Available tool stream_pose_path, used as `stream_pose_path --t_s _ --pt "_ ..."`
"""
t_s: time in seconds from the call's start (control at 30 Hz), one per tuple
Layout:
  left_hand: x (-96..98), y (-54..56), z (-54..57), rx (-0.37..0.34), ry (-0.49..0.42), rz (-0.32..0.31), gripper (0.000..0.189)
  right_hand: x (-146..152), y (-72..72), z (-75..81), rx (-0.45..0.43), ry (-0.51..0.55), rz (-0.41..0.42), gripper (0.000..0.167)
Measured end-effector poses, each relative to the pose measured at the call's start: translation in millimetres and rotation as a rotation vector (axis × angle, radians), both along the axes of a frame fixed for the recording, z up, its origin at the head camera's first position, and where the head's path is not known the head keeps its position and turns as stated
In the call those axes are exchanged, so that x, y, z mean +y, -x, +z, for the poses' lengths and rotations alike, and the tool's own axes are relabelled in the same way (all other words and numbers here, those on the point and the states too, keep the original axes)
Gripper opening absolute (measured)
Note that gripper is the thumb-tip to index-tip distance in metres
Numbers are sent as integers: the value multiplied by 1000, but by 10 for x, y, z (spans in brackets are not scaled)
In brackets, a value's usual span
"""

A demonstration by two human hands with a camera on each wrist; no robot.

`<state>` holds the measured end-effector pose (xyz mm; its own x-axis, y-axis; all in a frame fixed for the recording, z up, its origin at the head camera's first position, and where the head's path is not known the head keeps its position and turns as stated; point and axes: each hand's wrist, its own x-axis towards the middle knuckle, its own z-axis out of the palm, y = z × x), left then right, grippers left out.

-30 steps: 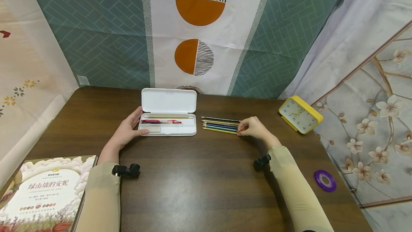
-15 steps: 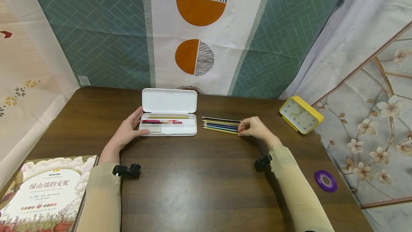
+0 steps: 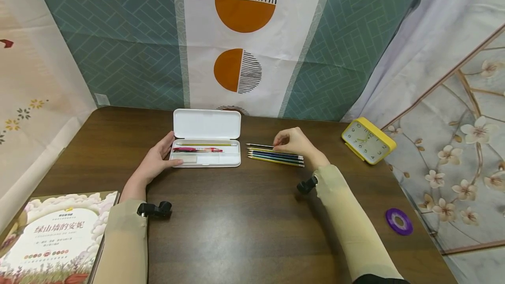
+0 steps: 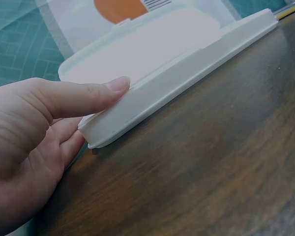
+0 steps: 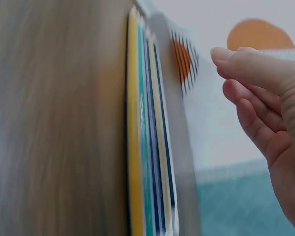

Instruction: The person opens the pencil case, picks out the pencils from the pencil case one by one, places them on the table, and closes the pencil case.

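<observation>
An opened white pencil case (image 3: 218, 159) lies on the table, its lid tipped back. Inside are a yellow pencil (image 3: 205, 144), a pink pen (image 3: 197, 149) and a pale block (image 3: 185, 158). My left hand (image 3: 155, 157) holds the case's left end, thumb on the front rim in the left wrist view, fingers behind the end. Right of the case, several pencils (image 3: 276, 157) lie side by side, tips toward it. My right hand (image 3: 295, 142) hovers over their far side, fingers loosely bent; in the right wrist view nothing shows between thumb and fingers, apart from the pencils.
A yellow alarm clock (image 3: 368, 140) stands at the back right, and a purple tape roll (image 3: 399, 221) lies near the right edge. At the front left lies a book (image 3: 59, 240). Patterned cloth (image 3: 138, 56) hangs behind the table.
My right hand has left the pencils' right ends and moved left and farther back, above the black pencil. Those ends now show. My left hand stays on the case.
</observation>
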<state>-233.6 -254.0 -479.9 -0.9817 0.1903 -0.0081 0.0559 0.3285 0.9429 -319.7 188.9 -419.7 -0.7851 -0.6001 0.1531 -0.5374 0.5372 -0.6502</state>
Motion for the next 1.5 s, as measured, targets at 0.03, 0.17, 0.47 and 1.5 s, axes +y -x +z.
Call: stream_pose_path --t_s 0.03,0.17,0.47,1.5 --pt "3 -4 5 0 -2 0 104 -77 10 16 12 10 10 7" --pt "8 -9 6 6 1 4 103 -383 51 59 28 52 33 7" --pt "1 -8 -15 3 11 1 103 -968 131 48 16 64 84 9" --pt "0 0 0 14 0 -1 104 -1564 152 -219 -26 -171 109 14"
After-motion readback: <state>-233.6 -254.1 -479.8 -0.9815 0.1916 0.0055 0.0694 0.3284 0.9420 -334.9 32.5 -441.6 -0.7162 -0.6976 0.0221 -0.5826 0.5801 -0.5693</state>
